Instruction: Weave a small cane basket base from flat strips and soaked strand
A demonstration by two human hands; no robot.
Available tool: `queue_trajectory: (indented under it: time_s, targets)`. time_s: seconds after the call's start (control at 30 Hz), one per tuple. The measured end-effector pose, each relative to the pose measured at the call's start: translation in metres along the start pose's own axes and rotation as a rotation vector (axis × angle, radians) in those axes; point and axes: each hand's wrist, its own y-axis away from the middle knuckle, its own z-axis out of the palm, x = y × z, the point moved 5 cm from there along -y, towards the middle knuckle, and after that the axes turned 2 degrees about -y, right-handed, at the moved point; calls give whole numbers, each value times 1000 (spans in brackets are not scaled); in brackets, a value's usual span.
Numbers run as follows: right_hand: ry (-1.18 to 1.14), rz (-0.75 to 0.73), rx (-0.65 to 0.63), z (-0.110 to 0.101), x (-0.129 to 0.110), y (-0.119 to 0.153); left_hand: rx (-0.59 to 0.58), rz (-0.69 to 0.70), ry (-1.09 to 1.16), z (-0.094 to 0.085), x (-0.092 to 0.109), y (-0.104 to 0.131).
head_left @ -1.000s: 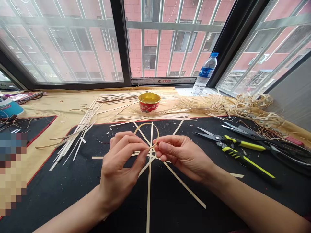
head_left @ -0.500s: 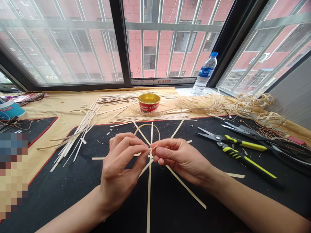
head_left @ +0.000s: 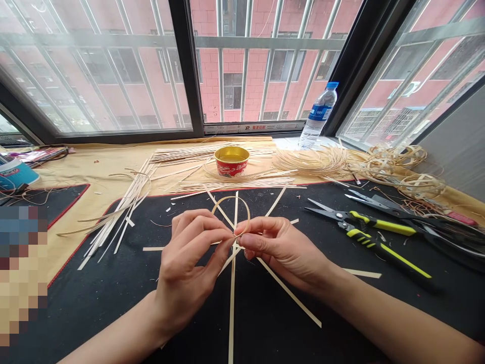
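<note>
A thin bamboo strip [head_left: 249,208] is bent into a loop that stands up between my hands. My left hand [head_left: 193,253] pinches it at the bottom, thumb against fingertips. From the other side my right hand [head_left: 278,247] pinches the same loop, thumb on the index finger, so the fingertips of both hands nearly meet where the strip's ends cross. Beneath them, flat pale bamboo strips [head_left: 232,308] cross like spokes on a black mat [head_left: 280,328]; my hands hide most of their crossing point.
A red and gold tin [head_left: 232,163] stands behind the mat among bundled strips [head_left: 131,202]. Coiled strips [head_left: 310,161] lie beside a water bottle [head_left: 318,119]. Yellow-black shears [head_left: 371,225] and other tools lie at right. A blue tub [head_left: 17,172] is at far left, near a blurred patch.
Both hands stay almost in place, still pinching the looped strip. The right thumb and fingers have shifted slightly at the crossing, and the loop sits a touch lower.
</note>
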Motion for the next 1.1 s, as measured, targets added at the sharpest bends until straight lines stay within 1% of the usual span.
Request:
queue_trajectory:
  time_s: [0.33,0.5,0.67,0.83,0.9,0.97,1.1]
  targets:
    - [39,-89,-12,1,0,1,-4,8,8,0,3,2]
    - [92,-144,-8,2,-2,0,-25,14,25,1,6,0]
    - [168,-228,-6,6,-5,2,-19,32,16,2,7,0]
    - [241,-324,54,6,-5,6,-6,49,21,2,7,1]
    - [250,-334,51,7,-5,6,3,44,39,2,6,1]
    - [226,-334,19,8,-7,5,6,20,59,2,3,2]
    - [80,-260,-69,12,-8,5,-2,-44,90,2,-3,3]
